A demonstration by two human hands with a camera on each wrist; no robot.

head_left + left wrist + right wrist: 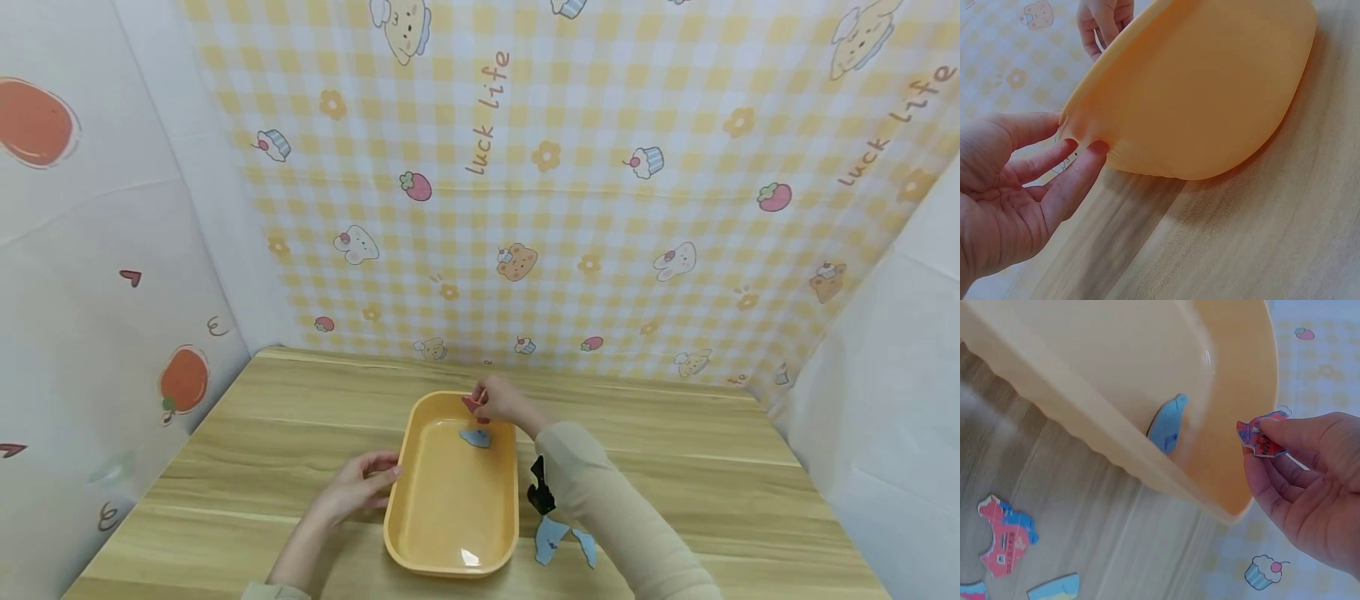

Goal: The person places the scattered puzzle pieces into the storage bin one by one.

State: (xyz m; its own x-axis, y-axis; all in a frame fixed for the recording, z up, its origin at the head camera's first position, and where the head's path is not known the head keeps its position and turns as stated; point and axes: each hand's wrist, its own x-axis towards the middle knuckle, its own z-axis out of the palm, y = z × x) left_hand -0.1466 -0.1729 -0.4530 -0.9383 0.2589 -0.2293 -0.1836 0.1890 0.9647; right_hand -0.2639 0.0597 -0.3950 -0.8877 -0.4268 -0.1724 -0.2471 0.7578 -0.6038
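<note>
A yellow rectangular tray [457,508] with raised walls stands on the table. My left hand [360,487] touches its outer left wall; in the left wrist view the fingertips [1099,147] rest on that wall near the rim. Over the tray's far right corner, my right hand [501,400] pinches a small flat red printed piece [1263,434] of irregular outline between thumb and fingers. Inside the tray near that corner lies a flat light-blue piece [476,437], also seen as a blue piece [1167,425] in the right wrist view.
Right of the tray lie a black-looking piece [540,492] and two light-blue pieces [550,540], partly near the right sleeve. The right wrist view shows a pink-and-blue piece [1009,536] on the wooden table [322,417]. A checkered cloth [570,217] hangs behind.
</note>
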